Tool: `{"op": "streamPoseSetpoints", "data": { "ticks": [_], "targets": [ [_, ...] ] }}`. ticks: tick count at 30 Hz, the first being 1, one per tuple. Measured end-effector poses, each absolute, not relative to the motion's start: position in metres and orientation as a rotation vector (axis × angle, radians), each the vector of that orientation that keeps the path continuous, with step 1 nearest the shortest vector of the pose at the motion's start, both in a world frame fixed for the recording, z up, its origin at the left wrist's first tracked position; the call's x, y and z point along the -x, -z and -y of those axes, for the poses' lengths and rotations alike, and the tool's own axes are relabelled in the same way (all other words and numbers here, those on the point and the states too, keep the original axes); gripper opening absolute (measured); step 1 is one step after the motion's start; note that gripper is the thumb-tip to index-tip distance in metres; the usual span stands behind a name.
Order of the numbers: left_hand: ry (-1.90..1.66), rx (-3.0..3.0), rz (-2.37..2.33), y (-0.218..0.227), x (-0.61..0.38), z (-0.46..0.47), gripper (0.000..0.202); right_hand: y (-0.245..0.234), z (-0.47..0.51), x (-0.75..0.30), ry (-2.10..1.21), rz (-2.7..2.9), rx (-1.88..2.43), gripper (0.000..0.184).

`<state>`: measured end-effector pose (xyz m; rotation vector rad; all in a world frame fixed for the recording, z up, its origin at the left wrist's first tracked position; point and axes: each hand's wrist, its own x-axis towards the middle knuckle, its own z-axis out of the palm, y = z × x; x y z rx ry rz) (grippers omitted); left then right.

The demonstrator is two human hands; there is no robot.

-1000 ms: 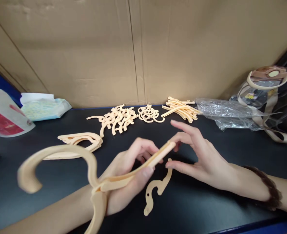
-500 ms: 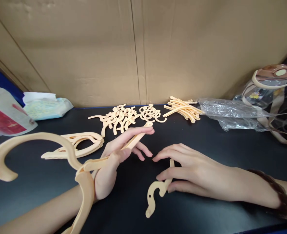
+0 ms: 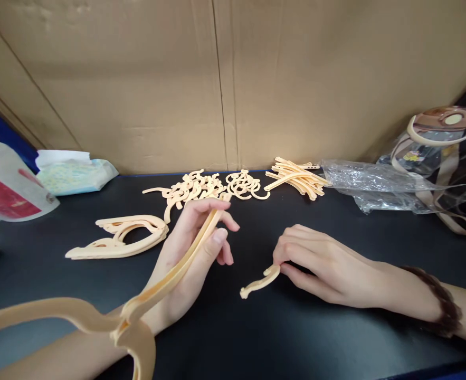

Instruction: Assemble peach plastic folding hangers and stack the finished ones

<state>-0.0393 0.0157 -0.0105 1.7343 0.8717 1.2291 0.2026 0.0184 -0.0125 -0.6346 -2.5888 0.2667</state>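
My left hand [image 3: 193, 258] is closed around one long arm of a partly assembled beige plastic folding hanger [image 3: 169, 274]. The hanger's hook and its other arm reach toward the lower left, cut off by the picture's edge. Between the thumb and fingers of my right hand [image 3: 320, 264] is a small curved hanger piece [image 3: 259, 283], tilted edge-on; its gripped end is hidden by the fingers. The two hands are apart. Left of my left hand, folded hangers [image 3: 138, 240] lie on the black table [image 3: 233, 343].
Along the back lie a heap of small curved pieces [image 3: 195, 187], a pile of hooks [image 3: 244, 184] and a stack of long arms [image 3: 298, 177]. Clear plastic bags [image 3: 375, 182] and a bottle [image 3: 426, 148] stand right; a tissue pack [image 3: 74, 174] and a white-and-red container [image 3: 11, 184] sit left.
My right fingers have closed on the small piece and lifted and turned it edge-on. My left hand has tilted the hanger, its hook swinging lower and its held end moving left.
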Motion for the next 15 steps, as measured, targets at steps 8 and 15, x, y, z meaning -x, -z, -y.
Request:
{"op": "streamPoseSetpoints", "data": {
  "ticks": [8, 15],
  "targets": [
    [-1.162, -1.71, -0.805, 0.0116, 0.0403, -0.0156, 0.036, 0.0127, -0.0197, -0.2093, -0.268, 2.51, 0.794, 0.041],
    [-0.963, -1.764, -0.774, 0.0045, 0.0405, -0.0146, 0.037, 0.0093, -0.0226, -0.2099, -0.19, 2.204, 0.977, 0.031]
  ]
}}
